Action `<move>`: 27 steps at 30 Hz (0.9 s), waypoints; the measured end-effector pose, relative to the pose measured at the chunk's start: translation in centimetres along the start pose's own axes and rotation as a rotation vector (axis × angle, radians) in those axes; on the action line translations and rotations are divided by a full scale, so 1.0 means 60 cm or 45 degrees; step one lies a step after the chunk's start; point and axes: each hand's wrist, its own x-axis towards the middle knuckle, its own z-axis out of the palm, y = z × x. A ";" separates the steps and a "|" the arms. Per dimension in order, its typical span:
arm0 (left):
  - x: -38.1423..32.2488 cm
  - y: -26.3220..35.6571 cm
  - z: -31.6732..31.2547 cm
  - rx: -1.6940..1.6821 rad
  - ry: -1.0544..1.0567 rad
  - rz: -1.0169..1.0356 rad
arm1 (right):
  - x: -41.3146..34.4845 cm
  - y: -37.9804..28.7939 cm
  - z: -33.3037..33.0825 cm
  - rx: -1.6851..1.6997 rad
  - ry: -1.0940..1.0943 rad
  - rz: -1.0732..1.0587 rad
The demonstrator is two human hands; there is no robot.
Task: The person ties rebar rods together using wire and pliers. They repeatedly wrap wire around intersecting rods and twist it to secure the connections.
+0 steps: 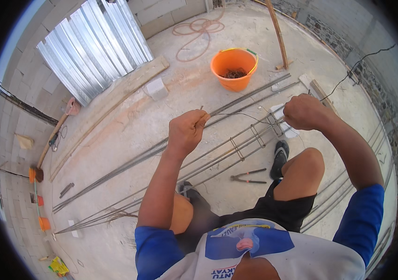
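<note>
My left hand (185,132) is closed on a thin steel wire (235,113), which curves right towards the end of a rebar cage (237,148). A short stub pokes up above this fist. My right hand (304,111) is a fist over the cage's far end, and a dark stub shows above it. From behind that fist a dark kinked wire (339,84) runs out to the upper right; the grip itself is hidden. Stirrups join the cage's long bars near a white block (290,130) beneath it. End-cutting pincers (248,176) lie on the floor between my feet.
Loose rebar (115,171) lies beyond the cage, and more bars (332,196) run at my right. An orange bucket (232,82) holds dark wire pieces. A wooden plank (115,112), corrugated metal sheet (97,49), pale block (157,89) and coiled hose (199,29) are farther off.
</note>
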 end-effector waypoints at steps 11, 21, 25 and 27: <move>-0.006 0.024 0.024 0.087 0.029 0.151 | 0.016 0.056 -0.031 0.081 0.222 0.217; -0.020 -0.004 0.043 0.190 -0.140 0.270 | 0.002 0.069 -0.062 0.720 0.519 0.132; -0.011 0.003 0.028 0.195 -0.102 0.080 | -0.010 0.024 0.008 -0.051 -0.256 -0.059; -0.005 -0.019 0.024 0.264 -0.136 -0.058 | -0.053 -0.004 -0.047 0.566 -0.595 -0.412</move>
